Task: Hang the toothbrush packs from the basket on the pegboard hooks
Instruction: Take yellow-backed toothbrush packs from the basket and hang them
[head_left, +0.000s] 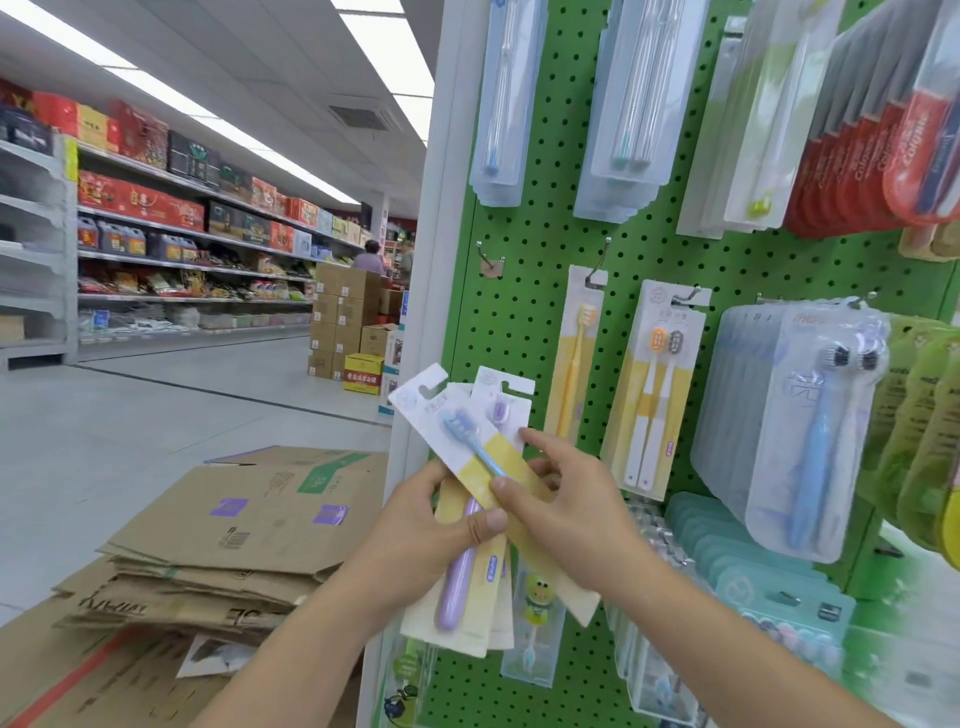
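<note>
My left hand grips a fan of toothbrush packs in front of the green pegboard. The front pack holds a blue toothbrush; behind it is a pack with a purple toothbrush. My right hand pinches the blue toothbrush pack with thumb and fingers. A bare hook sticks out of the pegboard above the packs. To its right hang a yellow toothbrush pack and a twin toothbrush pack. The basket is not in view.
Other toothbrush packs hang across the upper and right pegboard, with red toothpaste boxes at the top right. Flattened cardboard boxes are stacked at the lower left. A store aisle with shelves and stacked cartons runs to the left.
</note>
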